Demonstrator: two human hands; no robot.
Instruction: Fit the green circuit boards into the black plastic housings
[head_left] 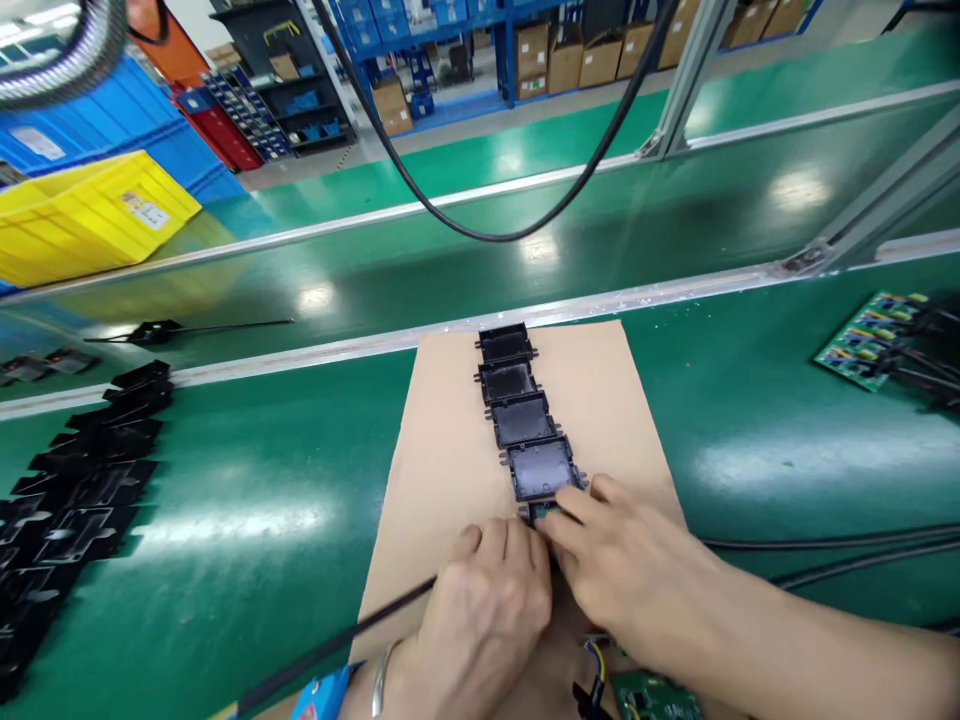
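Several shallow black plastic cases (540, 468) lie in a row on a brown cardboard sheet (442, 430). Between my hands is the nearest case, with a green circuit board (537, 512) showing inside; most of it is hidden. My left hand (487, 595) is closed, its curled fingers at the left edge of this case. A black cable (390, 608) runs up to that hand; whether the hand grips it is hidden. My right hand (615, 550) is closed at the same case, fingertips pressed on its right side and the board.
Another green circuit board (656, 695) with wires lies at the bottom. Stacked black plastic parts (97, 490) stand at left, wired green boards (870, 340) at right. A black cable (517, 235) loops overhead. Beyond the metal rail (337, 350) sits a yellow bin (90, 220).
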